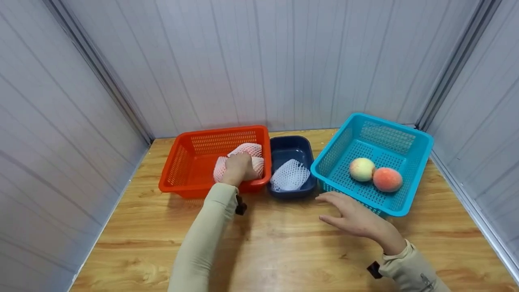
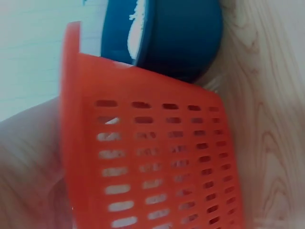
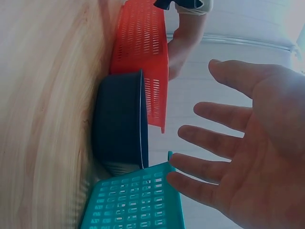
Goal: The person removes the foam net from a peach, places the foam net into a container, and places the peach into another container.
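My left hand [image 1: 238,167] reaches down into the red basket [image 1: 198,185], over fruits in white foam nets [image 1: 252,149] that show pinkish through the mesh. Its fingertips are hidden in the head view, and the basket wall blocks them in the left wrist view, so its grip cannot be made out. My right hand [image 1: 352,215] hovers in front of the turquoise basket [image 1: 421,162], holding nothing, with fingers spread in the right wrist view. Inside that basket lie a pale yellow peach [image 1: 362,169] and a redder peach [image 1: 387,179], side by side.
Between the two baskets stands a dark blue tub [image 1: 291,142] with a white foam net [image 1: 290,176] in it. Everything stands on a wood-grain table [image 1: 279,243], enclosed by pale panel walls [image 1: 243,61] at the back and sides.
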`<state>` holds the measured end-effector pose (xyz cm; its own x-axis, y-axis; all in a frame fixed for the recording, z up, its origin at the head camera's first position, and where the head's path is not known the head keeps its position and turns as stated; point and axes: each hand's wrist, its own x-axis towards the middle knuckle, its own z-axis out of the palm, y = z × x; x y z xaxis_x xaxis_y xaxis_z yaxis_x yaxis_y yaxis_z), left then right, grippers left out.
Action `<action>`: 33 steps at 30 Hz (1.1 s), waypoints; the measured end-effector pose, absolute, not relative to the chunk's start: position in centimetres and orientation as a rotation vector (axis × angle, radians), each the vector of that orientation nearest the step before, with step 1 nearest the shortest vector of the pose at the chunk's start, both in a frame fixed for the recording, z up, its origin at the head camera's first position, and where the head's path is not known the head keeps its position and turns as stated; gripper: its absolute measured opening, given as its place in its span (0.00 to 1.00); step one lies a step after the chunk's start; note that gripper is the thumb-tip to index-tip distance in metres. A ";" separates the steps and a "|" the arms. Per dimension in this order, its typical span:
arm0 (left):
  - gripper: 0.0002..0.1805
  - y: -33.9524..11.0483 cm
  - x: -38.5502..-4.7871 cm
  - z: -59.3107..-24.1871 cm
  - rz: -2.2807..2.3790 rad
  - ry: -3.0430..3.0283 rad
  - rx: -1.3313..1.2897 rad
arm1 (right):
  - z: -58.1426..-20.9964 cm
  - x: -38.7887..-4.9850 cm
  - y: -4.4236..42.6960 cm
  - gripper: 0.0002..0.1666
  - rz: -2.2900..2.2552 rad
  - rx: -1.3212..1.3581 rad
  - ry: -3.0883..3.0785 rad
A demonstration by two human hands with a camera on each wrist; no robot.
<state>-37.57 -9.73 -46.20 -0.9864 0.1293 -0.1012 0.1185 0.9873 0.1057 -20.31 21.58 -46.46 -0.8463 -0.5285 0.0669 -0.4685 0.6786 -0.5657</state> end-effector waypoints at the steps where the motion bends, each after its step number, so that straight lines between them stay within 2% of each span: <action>1: 0.26 -9.8 -37.5 -46.0 0.173 3.028 0.197 | -46.4 -20.3 21.6 0.36 -0.895 -0.821 2.779; 6: 0.34 -10.1 -37.3 -45.4 0.315 3.024 0.236 | -46.3 -20.4 21.7 0.32 -0.907 -0.813 2.765; 18: 0.42 -11.2 -36.2 -44.8 0.480 3.053 0.324 | -47.2 -20.7 21.0 0.21 -0.966 -0.928 2.775; 24: 0.47 -11.5 -35.1 -44.0 0.606 3.097 0.431 | -48.4 -21.7 19.9 0.13 -1.181 -1.075 2.788; 33: 0.51 -11.3 -32.5 -42.3 0.609 3.149 0.519 | -50.1 -23.2 17.9 0.07 -1.549 -0.996 2.648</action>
<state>-32.51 -11.29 -42.26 -0.9433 0.2889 0.1637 0.3291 0.8790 0.3450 -23.22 17.87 -50.12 -0.8061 -0.4658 0.3649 -0.5463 0.3491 -0.7613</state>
